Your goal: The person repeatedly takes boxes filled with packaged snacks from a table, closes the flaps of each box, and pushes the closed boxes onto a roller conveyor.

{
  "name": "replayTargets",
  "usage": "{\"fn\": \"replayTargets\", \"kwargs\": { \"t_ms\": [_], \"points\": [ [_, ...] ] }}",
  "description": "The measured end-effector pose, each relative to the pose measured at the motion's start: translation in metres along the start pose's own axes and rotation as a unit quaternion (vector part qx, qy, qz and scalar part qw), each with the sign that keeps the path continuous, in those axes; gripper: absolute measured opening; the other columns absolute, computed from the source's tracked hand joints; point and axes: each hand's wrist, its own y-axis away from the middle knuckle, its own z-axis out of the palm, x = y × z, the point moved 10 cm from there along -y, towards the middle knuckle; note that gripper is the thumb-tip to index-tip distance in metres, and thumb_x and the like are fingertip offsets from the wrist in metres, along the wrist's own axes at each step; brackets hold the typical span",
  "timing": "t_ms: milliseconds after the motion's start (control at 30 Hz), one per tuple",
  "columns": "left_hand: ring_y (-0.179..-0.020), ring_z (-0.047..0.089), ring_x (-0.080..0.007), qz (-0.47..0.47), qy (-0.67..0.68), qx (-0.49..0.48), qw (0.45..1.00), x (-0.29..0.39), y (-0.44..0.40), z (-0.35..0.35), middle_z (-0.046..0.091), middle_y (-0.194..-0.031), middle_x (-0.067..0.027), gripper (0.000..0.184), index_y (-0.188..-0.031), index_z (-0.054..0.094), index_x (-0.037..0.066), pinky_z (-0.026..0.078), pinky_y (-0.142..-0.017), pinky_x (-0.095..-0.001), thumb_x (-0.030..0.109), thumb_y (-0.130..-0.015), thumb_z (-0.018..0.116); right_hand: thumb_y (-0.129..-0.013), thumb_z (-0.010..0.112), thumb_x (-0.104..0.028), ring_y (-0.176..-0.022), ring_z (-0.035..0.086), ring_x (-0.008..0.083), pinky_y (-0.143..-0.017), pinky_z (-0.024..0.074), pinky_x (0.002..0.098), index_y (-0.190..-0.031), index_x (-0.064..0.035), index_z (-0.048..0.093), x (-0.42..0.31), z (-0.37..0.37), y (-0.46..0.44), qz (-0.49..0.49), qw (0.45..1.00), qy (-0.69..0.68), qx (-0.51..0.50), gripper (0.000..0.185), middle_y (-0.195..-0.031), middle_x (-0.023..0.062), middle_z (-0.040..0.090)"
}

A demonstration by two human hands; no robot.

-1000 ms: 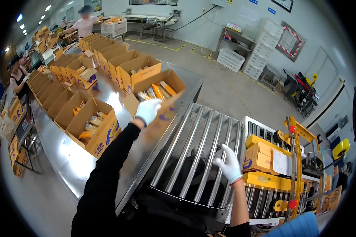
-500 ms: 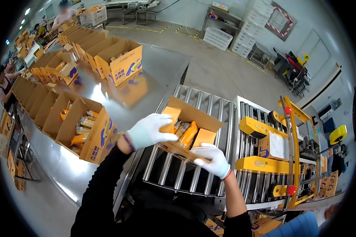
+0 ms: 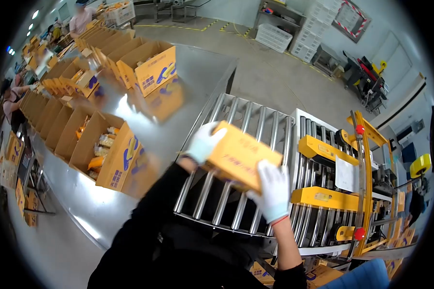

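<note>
A cardboard box (image 3: 245, 155) with its top flaps folded closed is held over the roller conveyor (image 3: 220, 204). My left hand (image 3: 206, 142), in a white glove, grips the box at its left end. At the right end, my right hand (image 3: 273, 188), also gloved, has its fingers pressed on the top and side. The box hides its own contents and part of the rollers beneath. Left of the conveyor, an open box (image 3: 123, 159) with wrapped orange and pale packs stands on the metal table (image 3: 178, 62).
Rows of open boxes (image 3: 154, 70) stand on the table. A yellow-railed sealing machine (image 3: 325, 198) adjoins the rollers on the right. Co-workers (image 3: 81, 19) are at the far left. White crates (image 3: 273, 37) sit by the back wall. Blue fabric (image 3: 364, 277) shows at lower right.
The box between my hands was open with its packs showing; its top is now folded closed. Both hands have shifted on it. The box under the machine's yellow frame has moved out of sight.
</note>
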Motion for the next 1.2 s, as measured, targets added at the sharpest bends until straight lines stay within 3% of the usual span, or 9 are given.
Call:
{"fn": "replayTargets", "kwargs": {
  "t_ms": [133, 267, 367, 533, 633, 767, 867, 1000, 1200],
  "points": [
    [-0.125, 0.061, -0.0332, 0.140, -0.145, 0.072, 0.977, 0.025, 0.016, 0.126, 0.063, -0.129, -0.0226, 0.055, -0.146, 0.048, -0.003, 0.048, -0.106, -0.0389, 0.030, -0.103, 0.060, -0.069, 0.089, -0.035, -0.152, 0.032, 0.0356, -0.128, 0.0193, 0.0500, -0.158, -0.0009, 0.032, 0.069, 0.012, -0.039, 0.120, 0.987, 0.107, 0.020, 0.111, -0.161, 0.0192, 0.039],
    [-0.133, 0.057, -0.0334, -0.195, 0.078, -0.414, 0.886, 0.018, 0.086, 0.148, 0.056, -0.146, -0.0230, 0.068, -0.154, 0.037, -0.004, 0.045, -0.111, -0.0397, 0.038, -0.105, 0.059, -0.088, 0.070, -0.034, -0.154, 0.030, 0.0349, -0.129, 0.0171, 0.0479, -0.158, 0.0024, 0.031, 0.100, 0.008, -0.034, 0.115, 0.983, 0.123, 0.072, 0.089, -0.162, 0.0214, 0.036],
    [-0.124, 0.059, -0.0331, 0.148, -0.258, -0.101, 0.949, 0.088, 0.094, -0.018, 0.062, -0.126, -0.0206, 0.052, -0.135, 0.053, -0.004, 0.047, -0.107, -0.0420, 0.027, -0.097, 0.071, -0.090, 0.064, -0.027, -0.151, 0.035, 0.0369, -0.128, 0.0200, 0.0495, -0.155, 0.0022, 0.036, 0.130, 0.006, -0.011, 0.119, 0.978, 0.127, 0.118, 0.077, -0.159, 0.0218, 0.041],
    [-0.080, 0.072, -0.0372, -0.226, -0.676, 0.194, 0.674, 0.075, 0.216, -0.269, 0.072, -0.098, -0.0203, 0.042, -0.130, 0.055, 0.004, 0.058, -0.066, -0.0485, 0.021, -0.094, 0.066, -0.083, 0.062, -0.003, -0.138, 0.050, 0.0355, -0.124, 0.0265, 0.0512, -0.124, -0.0076, 0.069, 0.140, 0.017, 0.001, 0.070, 0.976, 0.137, 0.152, 0.041, -0.130, 0.0145, 0.067],
    [-0.079, 0.072, -0.0398, -0.139, -0.628, 0.051, 0.764, 0.072, 0.201, -0.230, 0.073, -0.093, -0.0216, 0.048, -0.138, 0.051, 0.004, 0.058, -0.071, -0.0508, 0.023, -0.096, 0.064, -0.085, 0.058, 0.013, -0.109, 0.070, 0.0307, -0.101, 0.0550, 0.0384, -0.113, -0.0079, 0.074, 0.078, 0.016, -0.010, -0.017, 0.961, -0.177, 0.214, 0.038, -0.111, 0.0129, 0.074],
    [-0.121, 0.064, -0.0364, 0.099, -0.279, -0.001, 0.955, 0.128, 0.155, -0.144, 0.066, -0.128, -0.0250, 0.060, -0.147, 0.049, 0.004, 0.051, -0.103, -0.0415, 0.031, -0.098, 0.069, -0.086, 0.069, -0.001, -0.119, 0.065, 0.0348, -0.104, 0.0510, 0.0451, -0.125, -0.0057, 0.069, -0.063, 0.022, -0.020, -0.165, 0.939, -0.294, 0.065, 0.039, -0.123, 0.0162, 0.071],
    [-0.128, 0.060, -0.0354, 0.164, -0.491, 0.235, 0.822, 0.173, 0.154, -0.152, 0.059, -0.141, -0.0218, 0.064, -0.148, 0.048, 0.002, 0.047, -0.109, -0.0394, 0.024, -0.094, 0.075, -0.077, 0.084, -0.019, -0.135, 0.053, 0.0392, -0.116, 0.0369, 0.0551, -0.139, -0.0076, 0.060, -0.081, -0.025, -0.016, -0.119, 0.962, -0.218, 0.113, 0.067, -0.141, 0.0145, 0.060],
    [-0.131, 0.057, -0.0382, 0.086, -0.375, -0.125, 0.915, 0.128, 0.137, -0.103, 0.060, -0.144, -0.0160, 0.059, -0.135, 0.064, 0.005, 0.049, -0.107, -0.0404, 0.045, -0.093, 0.073, -0.082, 0.082, -0.028, -0.135, 0.055, 0.0320, -0.118, 0.0351, 0.0538, -0.130, -0.0081, 0.067, -0.085, 0.019, -0.018, -0.211, 0.953, -0.216, 0.019, 0.054, -0.135, 0.0107, 0.065],
    [-0.096, 0.061, -0.0331, 0.247, -0.516, -0.057, 0.818, 0.085, 0.087, -0.078, 0.064, -0.102, -0.0129, 0.029, -0.102, 0.065, 0.005, 0.051, -0.085, -0.0429, 0.030, -0.090, 0.072, -0.078, 0.084, -0.030, -0.123, 0.062, 0.0316, -0.109, 0.0462, 0.0457, -0.137, -0.0086, 0.063, -0.081, 0.006, -0.076, -0.157, 0.941, -0.300, 0.016, 0.066, -0.130, 0.0142, 0.067]
  ]
}}
